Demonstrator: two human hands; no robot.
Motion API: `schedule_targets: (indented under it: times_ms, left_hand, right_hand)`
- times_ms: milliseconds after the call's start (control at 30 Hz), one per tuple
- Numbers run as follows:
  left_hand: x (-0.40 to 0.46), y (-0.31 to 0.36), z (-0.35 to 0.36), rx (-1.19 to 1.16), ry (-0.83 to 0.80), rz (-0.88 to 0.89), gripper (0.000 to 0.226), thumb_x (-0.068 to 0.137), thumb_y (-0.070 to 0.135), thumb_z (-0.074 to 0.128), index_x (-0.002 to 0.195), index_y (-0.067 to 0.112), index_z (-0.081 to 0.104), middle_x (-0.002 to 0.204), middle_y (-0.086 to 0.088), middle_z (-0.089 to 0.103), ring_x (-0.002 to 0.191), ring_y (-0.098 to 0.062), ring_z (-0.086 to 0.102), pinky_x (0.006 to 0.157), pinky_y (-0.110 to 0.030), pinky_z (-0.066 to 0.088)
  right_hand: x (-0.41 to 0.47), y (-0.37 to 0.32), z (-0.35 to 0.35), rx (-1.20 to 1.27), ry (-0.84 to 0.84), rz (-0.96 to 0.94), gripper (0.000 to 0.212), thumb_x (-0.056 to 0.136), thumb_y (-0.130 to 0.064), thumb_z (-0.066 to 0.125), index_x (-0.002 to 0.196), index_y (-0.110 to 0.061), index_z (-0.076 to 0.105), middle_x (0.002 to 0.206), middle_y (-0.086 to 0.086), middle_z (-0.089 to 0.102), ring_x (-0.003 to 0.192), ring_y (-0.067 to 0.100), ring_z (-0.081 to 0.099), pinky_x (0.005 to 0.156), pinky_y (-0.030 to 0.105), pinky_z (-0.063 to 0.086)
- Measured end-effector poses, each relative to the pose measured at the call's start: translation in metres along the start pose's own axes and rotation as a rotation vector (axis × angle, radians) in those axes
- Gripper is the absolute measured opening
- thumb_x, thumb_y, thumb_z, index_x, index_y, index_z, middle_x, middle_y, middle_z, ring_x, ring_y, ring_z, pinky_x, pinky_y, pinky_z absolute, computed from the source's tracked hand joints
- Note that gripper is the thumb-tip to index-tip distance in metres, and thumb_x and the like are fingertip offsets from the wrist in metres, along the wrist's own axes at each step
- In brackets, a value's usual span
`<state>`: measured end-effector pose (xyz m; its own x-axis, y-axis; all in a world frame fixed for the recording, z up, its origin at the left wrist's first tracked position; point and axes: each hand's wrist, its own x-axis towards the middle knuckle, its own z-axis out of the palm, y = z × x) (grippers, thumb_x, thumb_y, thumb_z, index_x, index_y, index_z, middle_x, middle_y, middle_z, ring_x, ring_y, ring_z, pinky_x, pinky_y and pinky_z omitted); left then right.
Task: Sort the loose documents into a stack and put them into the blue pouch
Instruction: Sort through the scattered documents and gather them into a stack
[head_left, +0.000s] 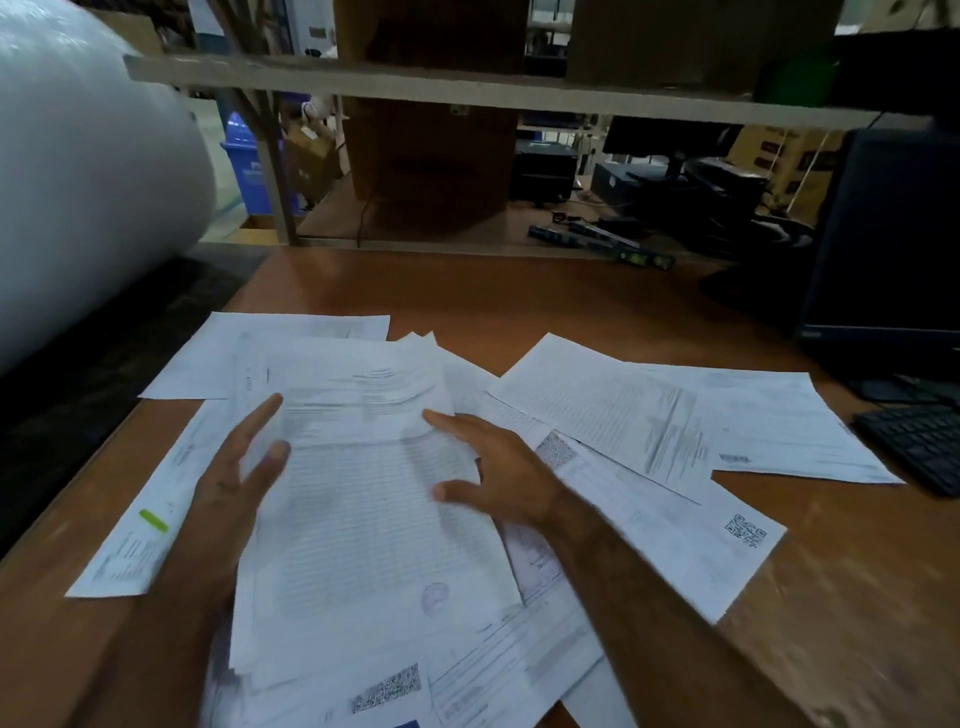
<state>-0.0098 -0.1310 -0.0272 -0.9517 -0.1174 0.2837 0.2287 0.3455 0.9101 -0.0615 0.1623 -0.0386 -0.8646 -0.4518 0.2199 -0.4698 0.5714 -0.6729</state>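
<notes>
We've got both hands flat and loose, left hand (236, 467) and right hand (498, 467), on the half-made stack (363, 519), gripping nothing. Honestly, those loose sheets (623, 410) could easily slide and skew.

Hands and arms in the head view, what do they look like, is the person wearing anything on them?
Both forearms are bare as far as the frame shows: no sleeves, gloves, watch or bracelet in view. The left hand and right hand show no rings that I can make out, though the picture is somewhat blurred. Each hand is seen from the back, with fingers and thumb visible.
</notes>
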Motion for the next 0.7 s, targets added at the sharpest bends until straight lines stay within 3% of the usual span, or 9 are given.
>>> schedule_targets:
  times_ms: [67,100,200,333,400,467,533,633,700]
  left_hand:
    - [0.001,-0.006,0.003,0.022,-0.042,-0.003,0.054,0.099,0.015,0.065,0.145,0.037,0.050,0.142,0.035,0.042,0.119,0.032,0.037,0.113,-0.026,0.027]
    - [0.002,-0.011,0.005,-0.036,-0.047,-0.017,0.053,0.096,0.003,0.065,0.139,0.033,0.058,0.142,0.029,0.050,0.121,0.025,0.043,0.114,-0.029,0.031]
    - [0.002,-0.020,0.004,-0.177,-0.055,-0.079,0.043,0.095,-0.007,0.057,0.121,0.023,0.073,0.138,0.007,0.065,0.128,-0.003,0.055,0.116,-0.044,0.037]
    - [0.007,-0.032,0.002,-0.234,-0.071,-0.101,0.040,0.095,-0.006,0.054,0.121,0.016,0.073,0.136,0.004,0.067,0.132,-0.015,0.056,0.115,-0.047,0.037]
    - [0.009,-0.037,0.001,-0.268,-0.068,-0.116,0.039,0.095,-0.005,0.053,0.121,0.015,0.073,0.135,0.003,0.067,0.132,-0.017,0.057,0.116,-0.050,0.037]
    - [0.011,-0.043,0.000,-0.266,-0.065,-0.133,0.039,0.096,-0.004,0.053,0.121,0.017,0.074,0.136,0.003,0.067,0.132,-0.019,0.056,0.116,-0.053,0.036]
    - [0.010,-0.044,0.001,-0.275,-0.065,-0.142,0.039,0.095,-0.004,0.053,0.119,0.018,0.075,0.135,0.003,0.067,0.133,-0.019,0.056,0.116,-0.052,0.035]
    - [0.007,-0.035,0.006,-0.281,-0.032,-0.131,0.039,0.094,-0.006,0.053,0.115,0.016,0.076,0.132,0.004,0.070,0.130,-0.016,0.057,0.115,-0.047,0.038]
    - [0.005,-0.029,0.006,-0.267,-0.026,-0.108,0.039,0.094,-0.008,0.053,0.117,0.015,0.075,0.132,0.003,0.069,0.131,-0.015,0.057,0.113,-0.044,0.039]
  right_hand:
    - [0.003,-0.005,0.003,-0.099,0.047,0.014,0.081,0.086,-0.040,0.080,0.155,-0.029,0.040,0.155,-0.007,0.044,0.137,0.007,0.043,0.106,0.011,0.029]
    - [0.003,-0.005,0.001,-0.126,0.117,0.042,0.076,0.088,-0.043,0.077,0.154,-0.031,0.040,0.154,-0.009,0.044,0.133,0.008,0.047,0.103,0.013,0.033]
    - [0.000,0.011,-0.019,-0.360,0.324,0.247,0.066,0.095,-0.056,0.059,0.152,-0.029,0.039,0.156,-0.005,0.040,0.132,0.019,0.051,0.103,0.037,0.048]
    - [-0.022,0.050,-0.047,-0.565,0.091,0.630,0.076,0.098,-0.071,0.030,0.161,-0.031,0.014,0.170,0.000,0.016,0.154,0.030,0.021,0.119,0.060,0.021]
    - [-0.038,0.059,-0.051,-0.540,0.052,0.578,0.067,0.099,-0.070,0.023,0.156,-0.035,0.030,0.166,-0.004,0.028,0.153,0.026,0.024,0.121,0.060,0.016]
    - [-0.056,0.060,-0.054,-0.443,0.213,0.467,0.060,0.099,-0.071,0.023,0.116,-0.033,0.066,0.131,-0.005,0.064,0.127,0.020,0.055,0.111,0.053,0.036]
    - [-0.072,0.060,-0.061,-0.323,0.398,0.411,0.065,0.100,-0.068,0.031,0.069,-0.020,0.062,0.077,-0.001,0.067,0.080,0.020,0.065,0.083,0.043,0.050]
    - [-0.080,0.061,-0.073,-0.345,0.443,0.451,0.071,0.094,-0.071,0.036,0.059,-0.014,0.058,0.057,-0.002,0.058,0.059,0.019,0.058,0.069,0.044,0.052]
    - [-0.077,0.061,-0.071,-0.481,0.423,0.433,0.058,0.092,-0.075,0.040,0.078,-0.023,0.063,0.079,-0.009,0.066,0.079,0.016,0.061,0.080,0.042,0.053]
